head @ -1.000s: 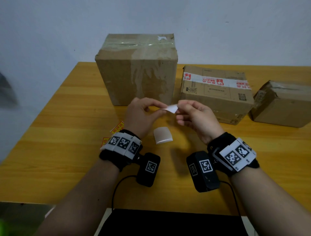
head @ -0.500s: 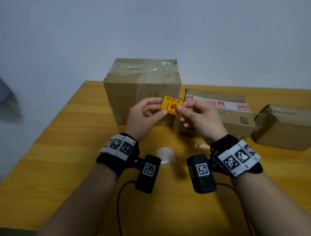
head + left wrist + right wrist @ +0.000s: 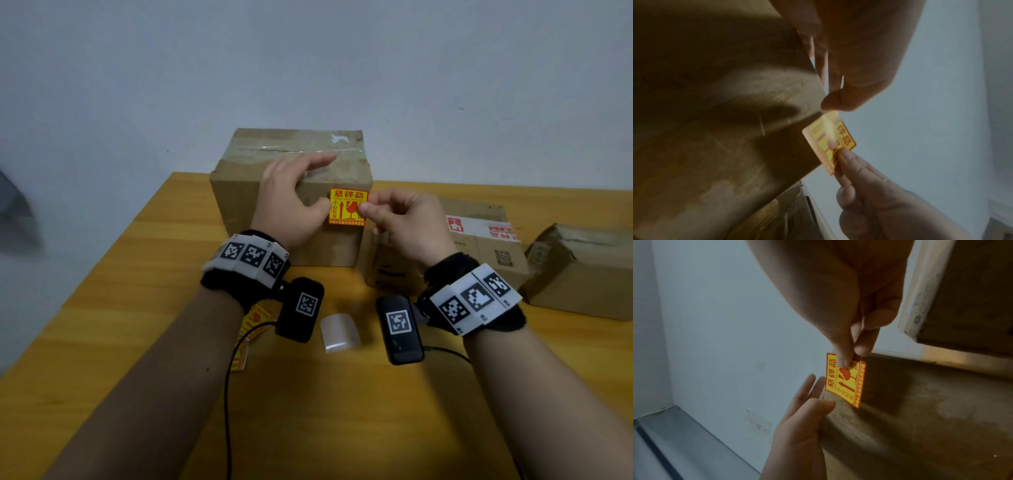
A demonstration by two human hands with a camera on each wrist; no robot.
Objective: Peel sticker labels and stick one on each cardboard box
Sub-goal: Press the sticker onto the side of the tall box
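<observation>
The yellow sticker (image 3: pixel 348 207) was pinched by its right edge between thumb and forefinger of the right hand (image 3: pixel 404 222) and held against the near face of the tall box (image 3: pixel 274 192), at that face's upper right. The left hand (image 3: pixel 291 198) was spread with fingers nearly straight over the box's top near edge, its thumb tip laid at the sticker's left edge, nothing being gripped. Two more boxes (image 3: pixel 486 240) were seen to the right on the table (image 3: pixel 102 308), with a curled backing (image 3: pixel 339 330) lying between the wrists.
</observation>
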